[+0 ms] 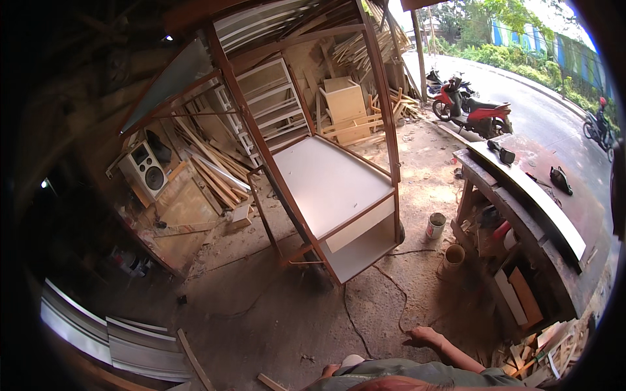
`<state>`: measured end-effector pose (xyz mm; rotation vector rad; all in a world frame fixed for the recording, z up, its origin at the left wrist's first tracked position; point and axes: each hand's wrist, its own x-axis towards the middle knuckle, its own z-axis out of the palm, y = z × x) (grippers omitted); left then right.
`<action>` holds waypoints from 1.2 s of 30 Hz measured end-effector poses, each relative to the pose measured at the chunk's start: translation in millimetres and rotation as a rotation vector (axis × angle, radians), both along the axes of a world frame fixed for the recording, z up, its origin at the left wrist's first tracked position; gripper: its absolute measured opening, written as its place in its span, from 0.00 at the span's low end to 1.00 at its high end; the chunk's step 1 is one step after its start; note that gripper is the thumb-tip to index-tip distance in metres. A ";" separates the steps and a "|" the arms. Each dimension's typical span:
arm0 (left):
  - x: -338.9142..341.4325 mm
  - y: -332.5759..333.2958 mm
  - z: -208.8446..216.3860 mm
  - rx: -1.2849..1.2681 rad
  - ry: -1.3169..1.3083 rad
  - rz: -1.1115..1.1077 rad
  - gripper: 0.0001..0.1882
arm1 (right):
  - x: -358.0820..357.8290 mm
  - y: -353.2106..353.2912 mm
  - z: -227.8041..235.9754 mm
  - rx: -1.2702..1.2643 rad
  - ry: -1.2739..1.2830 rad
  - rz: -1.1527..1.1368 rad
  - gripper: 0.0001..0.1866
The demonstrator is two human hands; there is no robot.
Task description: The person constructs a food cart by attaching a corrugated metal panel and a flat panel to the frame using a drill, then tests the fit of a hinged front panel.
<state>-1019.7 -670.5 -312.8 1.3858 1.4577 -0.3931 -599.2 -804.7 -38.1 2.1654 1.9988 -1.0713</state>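
My right hand (424, 337) reaches in at the bottom, fingers loosely curled, with nothing visible in it. It is above the floor, near a thin dark cable (404, 301). What shows of my left hand (330, 370) is a small patch at the lower edge beside my shirt; its fingers are hidden. Ahead of me stands a tall cart (385, 98) with a brown frame, beyond reach of both hands. It has a white top panel (329, 179) and an open white compartment (365, 251) below. A raised flap (173, 78) juts out on its left.
To the right is a workbench (521, 228) with a long white strip (531, 195) and power tools (501, 152). Two buckets (435, 225) stand beside it. Wood strips (212, 173) and a speaker (145, 168) are at left. Metal sheets (111, 332) lie lower left. A red motorbike (473, 111) is parked outside.
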 end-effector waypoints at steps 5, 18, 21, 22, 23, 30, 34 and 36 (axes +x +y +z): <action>-37.4 -26.7 15.7 0.220 -0.059 -0.229 0.34 | -10.9 18.8 -16.2 0.071 0.062 0.101 0.28; -86.7 -39.6 63.9 0.025 -0.056 0.098 0.25 | -48.4 44.5 -62.1 0.031 0.145 0.197 0.27; -71.6 -7.4 57.4 -0.029 -0.065 0.050 0.25 | -36.0 55.3 -55.4 0.060 0.094 0.150 0.28; -70.8 -7.9 55.2 -0.046 -0.069 0.110 0.24 | -38.8 59.3 -52.8 0.071 0.077 0.153 0.28; -62.4 1.7 59.5 -0.074 -0.061 0.112 0.24 | -34.0 65.3 -45.9 0.022 0.072 0.121 0.29; -116.7 51.4 34.5 0.022 -0.326 0.303 0.23 | -114.6 142.3 18.0 0.026 0.001 0.089 0.26; -179.1 69.3 8.9 0.001 -0.430 0.411 0.23 | -187.6 183.5 22.9 0.088 0.096 0.153 0.25; -188.8 81.6 23.9 0.101 -0.260 0.328 0.24 | -218.3 197.1 6.6 0.090 0.096 0.235 0.23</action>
